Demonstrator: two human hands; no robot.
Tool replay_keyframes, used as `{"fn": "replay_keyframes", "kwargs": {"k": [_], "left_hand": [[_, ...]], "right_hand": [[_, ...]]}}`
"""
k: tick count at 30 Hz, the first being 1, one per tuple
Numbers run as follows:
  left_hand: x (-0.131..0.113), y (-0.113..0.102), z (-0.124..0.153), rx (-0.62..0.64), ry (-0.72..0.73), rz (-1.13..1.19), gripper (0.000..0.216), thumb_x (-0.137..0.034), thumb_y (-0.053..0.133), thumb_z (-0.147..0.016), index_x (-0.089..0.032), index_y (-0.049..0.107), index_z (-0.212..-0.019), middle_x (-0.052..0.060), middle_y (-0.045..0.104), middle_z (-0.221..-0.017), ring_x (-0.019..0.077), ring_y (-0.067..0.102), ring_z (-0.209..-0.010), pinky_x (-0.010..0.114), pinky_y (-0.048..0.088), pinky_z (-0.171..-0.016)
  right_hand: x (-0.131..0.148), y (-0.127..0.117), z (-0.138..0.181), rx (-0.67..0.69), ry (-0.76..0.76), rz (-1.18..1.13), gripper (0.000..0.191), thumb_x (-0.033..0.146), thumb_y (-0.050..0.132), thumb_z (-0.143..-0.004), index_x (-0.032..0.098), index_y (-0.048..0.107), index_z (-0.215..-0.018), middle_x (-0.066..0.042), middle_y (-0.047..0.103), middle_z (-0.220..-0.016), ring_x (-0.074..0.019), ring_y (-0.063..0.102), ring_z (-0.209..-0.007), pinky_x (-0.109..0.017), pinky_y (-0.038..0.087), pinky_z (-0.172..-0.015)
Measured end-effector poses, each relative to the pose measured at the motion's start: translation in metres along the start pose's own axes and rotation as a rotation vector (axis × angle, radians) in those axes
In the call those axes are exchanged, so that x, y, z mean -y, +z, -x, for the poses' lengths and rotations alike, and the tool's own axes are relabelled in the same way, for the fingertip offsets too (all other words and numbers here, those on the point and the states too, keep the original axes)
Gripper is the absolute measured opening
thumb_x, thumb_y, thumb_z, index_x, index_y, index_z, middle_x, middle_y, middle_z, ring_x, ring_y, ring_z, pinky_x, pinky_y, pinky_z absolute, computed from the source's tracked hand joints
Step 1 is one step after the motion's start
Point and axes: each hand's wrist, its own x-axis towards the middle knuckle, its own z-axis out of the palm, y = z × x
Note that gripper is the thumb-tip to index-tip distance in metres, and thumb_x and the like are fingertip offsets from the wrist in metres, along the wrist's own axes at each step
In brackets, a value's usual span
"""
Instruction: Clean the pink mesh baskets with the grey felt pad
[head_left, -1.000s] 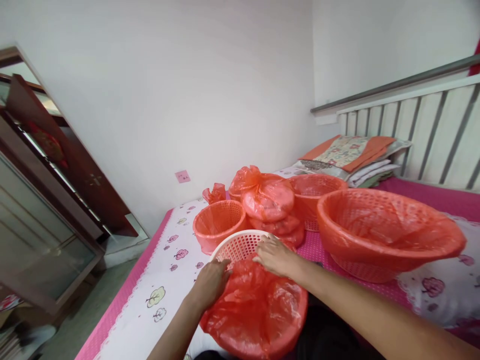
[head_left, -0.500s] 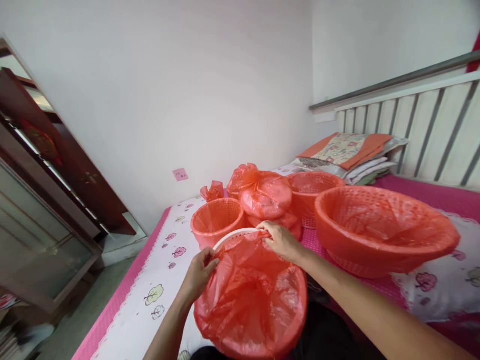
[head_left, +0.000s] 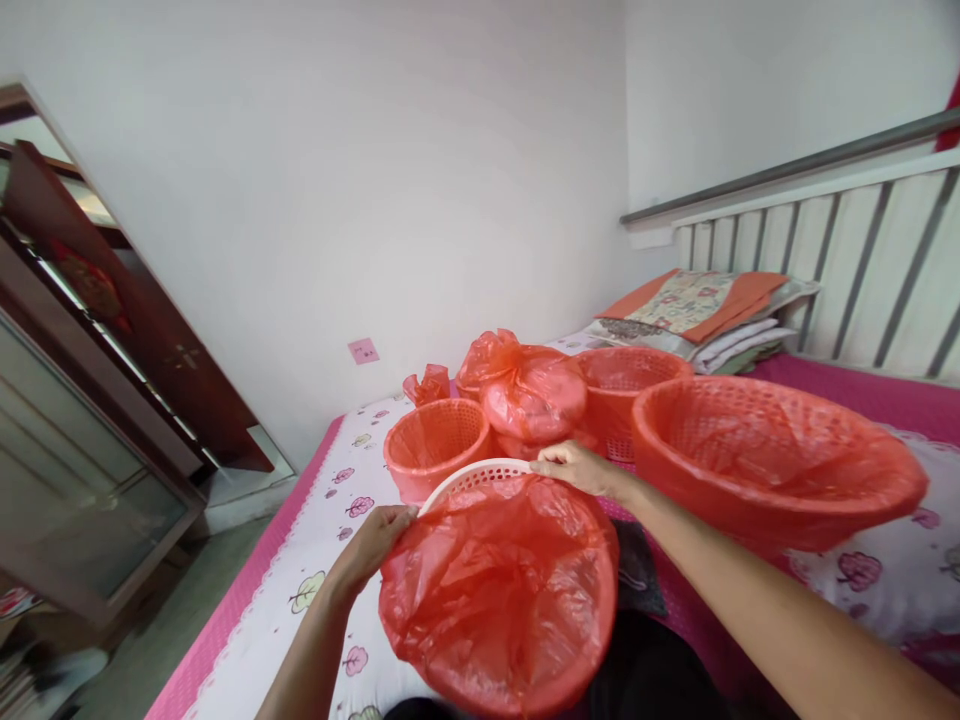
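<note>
A white plastic basket [head_left: 474, 474] with a holed wall sits tilted toward me, low in the middle of the head view. A thin red plastic bag [head_left: 502, 590] lines its inside and covers the near and side rim. The far rim is bare white. My left hand [head_left: 382, 540] pinches the bag's edge at the basket's left rim. At the far right of the rim, my right hand [head_left: 574, 468] has its fingers closed on the bag's edge. The bag stretches across between both hands.
A large oval basket [head_left: 772, 530] in red plastic stands at right. Behind are a smaller lined basket [head_left: 435, 470], a knotted red bag [head_left: 534, 400] and another lined basket [head_left: 637, 370]. Folded bedding [head_left: 690, 300] lies by the headboard [head_left: 862, 260]. All rest on a bed [head_left: 262, 580].
My left hand has moved left and slightly up, my right hand slightly right. The bag's edge has dropped from the far rim, baring more of the white basket wall.
</note>
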Motion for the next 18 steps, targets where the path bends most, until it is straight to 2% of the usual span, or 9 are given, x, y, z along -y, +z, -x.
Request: {"fn": "replay_keyframes", "kwargs": {"k": [3, 6, 9, 12, 15, 18], "left_hand": [[0.001, -0.004, -0.007, 0.030, 0.053, -0.002, 0.057, -0.070, 0.082, -0.066, -0.022, 0.050, -0.063, -0.007, 0.046, -0.060, 0.0105, 0.036, -0.058, 0.027, 0.026, -0.060], [0.003, -0.002, -0.025, -0.105, 0.125, 0.014, 0.045, -0.058, 0.081, -0.064, -0.022, 0.054, -0.065, -0.006, 0.048, -0.062, 0.0116, 0.039, -0.060, 0.028, 0.030, -0.062], [0.008, 0.005, -0.047, -0.309, 0.174, 0.014, 0.034, -0.053, 0.071, -0.065, -0.023, 0.054, -0.067, -0.005, 0.051, -0.065, 0.0142, 0.043, -0.065, 0.029, 0.033, -0.066], [0.015, 0.014, -0.064, -0.447, 0.161, 0.002, 0.028, -0.048, 0.065, -0.065, -0.025, 0.050, -0.063, -0.005, 0.050, -0.061, 0.0157, 0.043, -0.065, 0.030, 0.032, -0.066], [0.024, 0.020, -0.072, -0.506, 0.132, 0.018, 0.025, -0.044, 0.064, -0.065, -0.025, 0.050, -0.060, -0.004, 0.050, -0.060, 0.0159, 0.044, -0.065, 0.030, 0.031, -0.065], [0.032, 0.024, -0.072, -0.490, 0.082, 0.077, 0.029, -0.045, 0.067, -0.067, -0.025, 0.048, -0.057, -0.006, 0.048, -0.057, 0.0144, 0.042, -0.060, 0.029, 0.031, -0.063]], "right_hand": [[-0.005, -0.001, -0.004, -0.041, 0.012, -0.001, 0.020, 0.038, 0.072, -0.081, 0.019, 0.075, -0.077, 0.001, 0.068, -0.069, -0.0153, 0.055, -0.065, -0.027, 0.040, -0.062], [-0.010, 0.003, -0.013, -0.149, 0.015, 0.033, 0.003, 0.023, 0.070, -0.075, 0.021, 0.069, -0.076, 0.001, 0.069, -0.074, -0.0171, 0.058, -0.072, -0.029, 0.043, -0.068], [-0.015, 0.011, -0.026, -0.291, 0.028, 0.066, 0.008, 0.016, 0.063, -0.076, 0.023, 0.060, -0.075, 0.001, 0.066, -0.077, -0.0182, 0.059, -0.075, -0.030, 0.043, -0.074], [-0.021, 0.023, -0.040, -0.378, 0.061, 0.081, 0.014, 0.015, 0.061, -0.078, 0.025, 0.053, -0.074, 0.001, 0.064, -0.076, -0.0189, 0.059, -0.075, -0.031, 0.042, -0.074], [-0.029, 0.033, -0.050, -0.398, 0.103, 0.075, 0.015, 0.014, 0.062, -0.077, 0.025, 0.053, -0.072, 0.001, 0.064, -0.073, -0.0192, 0.058, -0.072, -0.031, 0.041, -0.072], [-0.037, 0.038, -0.057, -0.361, 0.147, 0.041, 0.013, 0.015, 0.063, -0.075, 0.025, 0.056, -0.069, 0.000, 0.066, -0.071, -0.0191, 0.059, -0.072, -0.030, 0.040, -0.069]]}}
